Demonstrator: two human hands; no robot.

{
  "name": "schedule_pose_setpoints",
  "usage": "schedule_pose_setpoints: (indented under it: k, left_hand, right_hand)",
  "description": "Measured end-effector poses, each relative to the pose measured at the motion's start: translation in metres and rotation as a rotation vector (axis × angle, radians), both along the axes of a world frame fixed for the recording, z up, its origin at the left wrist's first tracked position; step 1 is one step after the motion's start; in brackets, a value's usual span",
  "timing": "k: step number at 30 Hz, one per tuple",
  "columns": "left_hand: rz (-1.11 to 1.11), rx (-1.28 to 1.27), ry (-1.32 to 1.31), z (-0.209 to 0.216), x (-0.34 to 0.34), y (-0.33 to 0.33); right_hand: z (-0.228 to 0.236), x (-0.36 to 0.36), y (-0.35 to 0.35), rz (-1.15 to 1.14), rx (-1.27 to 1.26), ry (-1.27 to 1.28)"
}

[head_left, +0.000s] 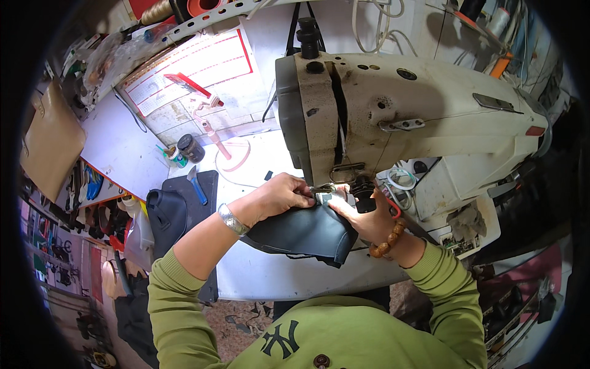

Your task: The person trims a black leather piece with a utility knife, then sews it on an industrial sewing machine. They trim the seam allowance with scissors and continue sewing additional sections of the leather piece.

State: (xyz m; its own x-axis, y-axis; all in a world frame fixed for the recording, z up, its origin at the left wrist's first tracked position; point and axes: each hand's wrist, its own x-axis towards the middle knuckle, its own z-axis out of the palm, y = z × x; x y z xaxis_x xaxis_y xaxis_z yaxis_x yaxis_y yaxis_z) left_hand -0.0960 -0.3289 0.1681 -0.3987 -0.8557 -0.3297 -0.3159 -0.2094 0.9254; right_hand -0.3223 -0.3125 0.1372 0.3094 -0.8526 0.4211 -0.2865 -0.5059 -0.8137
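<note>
A dark leather piece (304, 230) lies folded on the white work table (270, 273) under the head of a cream sewing machine (393, 117). My left hand (276, 195) presses on the top of the leather piece, fingers reaching to the needle area (324, 190). A metal bracelet sits on that wrist. My right hand (362, 218) grips the leather's right edge just below the machine head, with a wooden bead bracelet on its wrist. Part of the leather hangs over the table's front edge.
A second dark leather piece (166, 212) and a blue-handled tool (196, 187) lie on a dark mat at the left. A small dark jar (192, 147), a pink stand (218, 144) and a printed sheet (196, 67) sit behind. Shelves with tools lie far left.
</note>
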Motion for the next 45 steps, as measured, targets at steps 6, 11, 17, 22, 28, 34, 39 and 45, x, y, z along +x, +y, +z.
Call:
schedule_pose_setpoints:
  k: [6,11,17,22,28,34,39,45]
  left_hand:
    - [-0.132,-0.051,-0.184,0.020,-0.003,0.007]
    - [-0.139,0.025,-0.211,0.042,-0.005,0.010]
    - [-0.090,-0.026,-0.295,0.041,-0.012,0.011]
    - [-0.076,-0.038,-0.151,0.019,-0.007,0.008]
    - [-0.064,0.142,0.017,0.006,-0.002,-0.006]
    - [-0.028,0.266,-0.098,0.024,-0.005,-0.016]
    - [-0.146,0.177,-0.087,0.023,-0.009,-0.027]
    - [-0.224,0.252,0.207,0.029,0.001,-0.032]
  right_hand:
    - [-0.017,0.018,-0.014,0.097,0.262,-0.254]
    - [0.012,-0.004,0.022,0.039,0.049,-0.013]
    - [0.028,0.012,0.048,0.086,-0.284,0.272]
    - [0.024,0.026,0.043,0.057,-0.437,0.403]
    - [0.042,0.030,0.051,0.093,-0.518,0.436]
    - [0.093,-0.074,0.073,0.040,-0.749,0.423]
    - [0.146,-0.218,0.045,-0.864,-0.697,0.220]
    - [0.234,-0.437,-0.111,-1.068,-0.280,0.831]
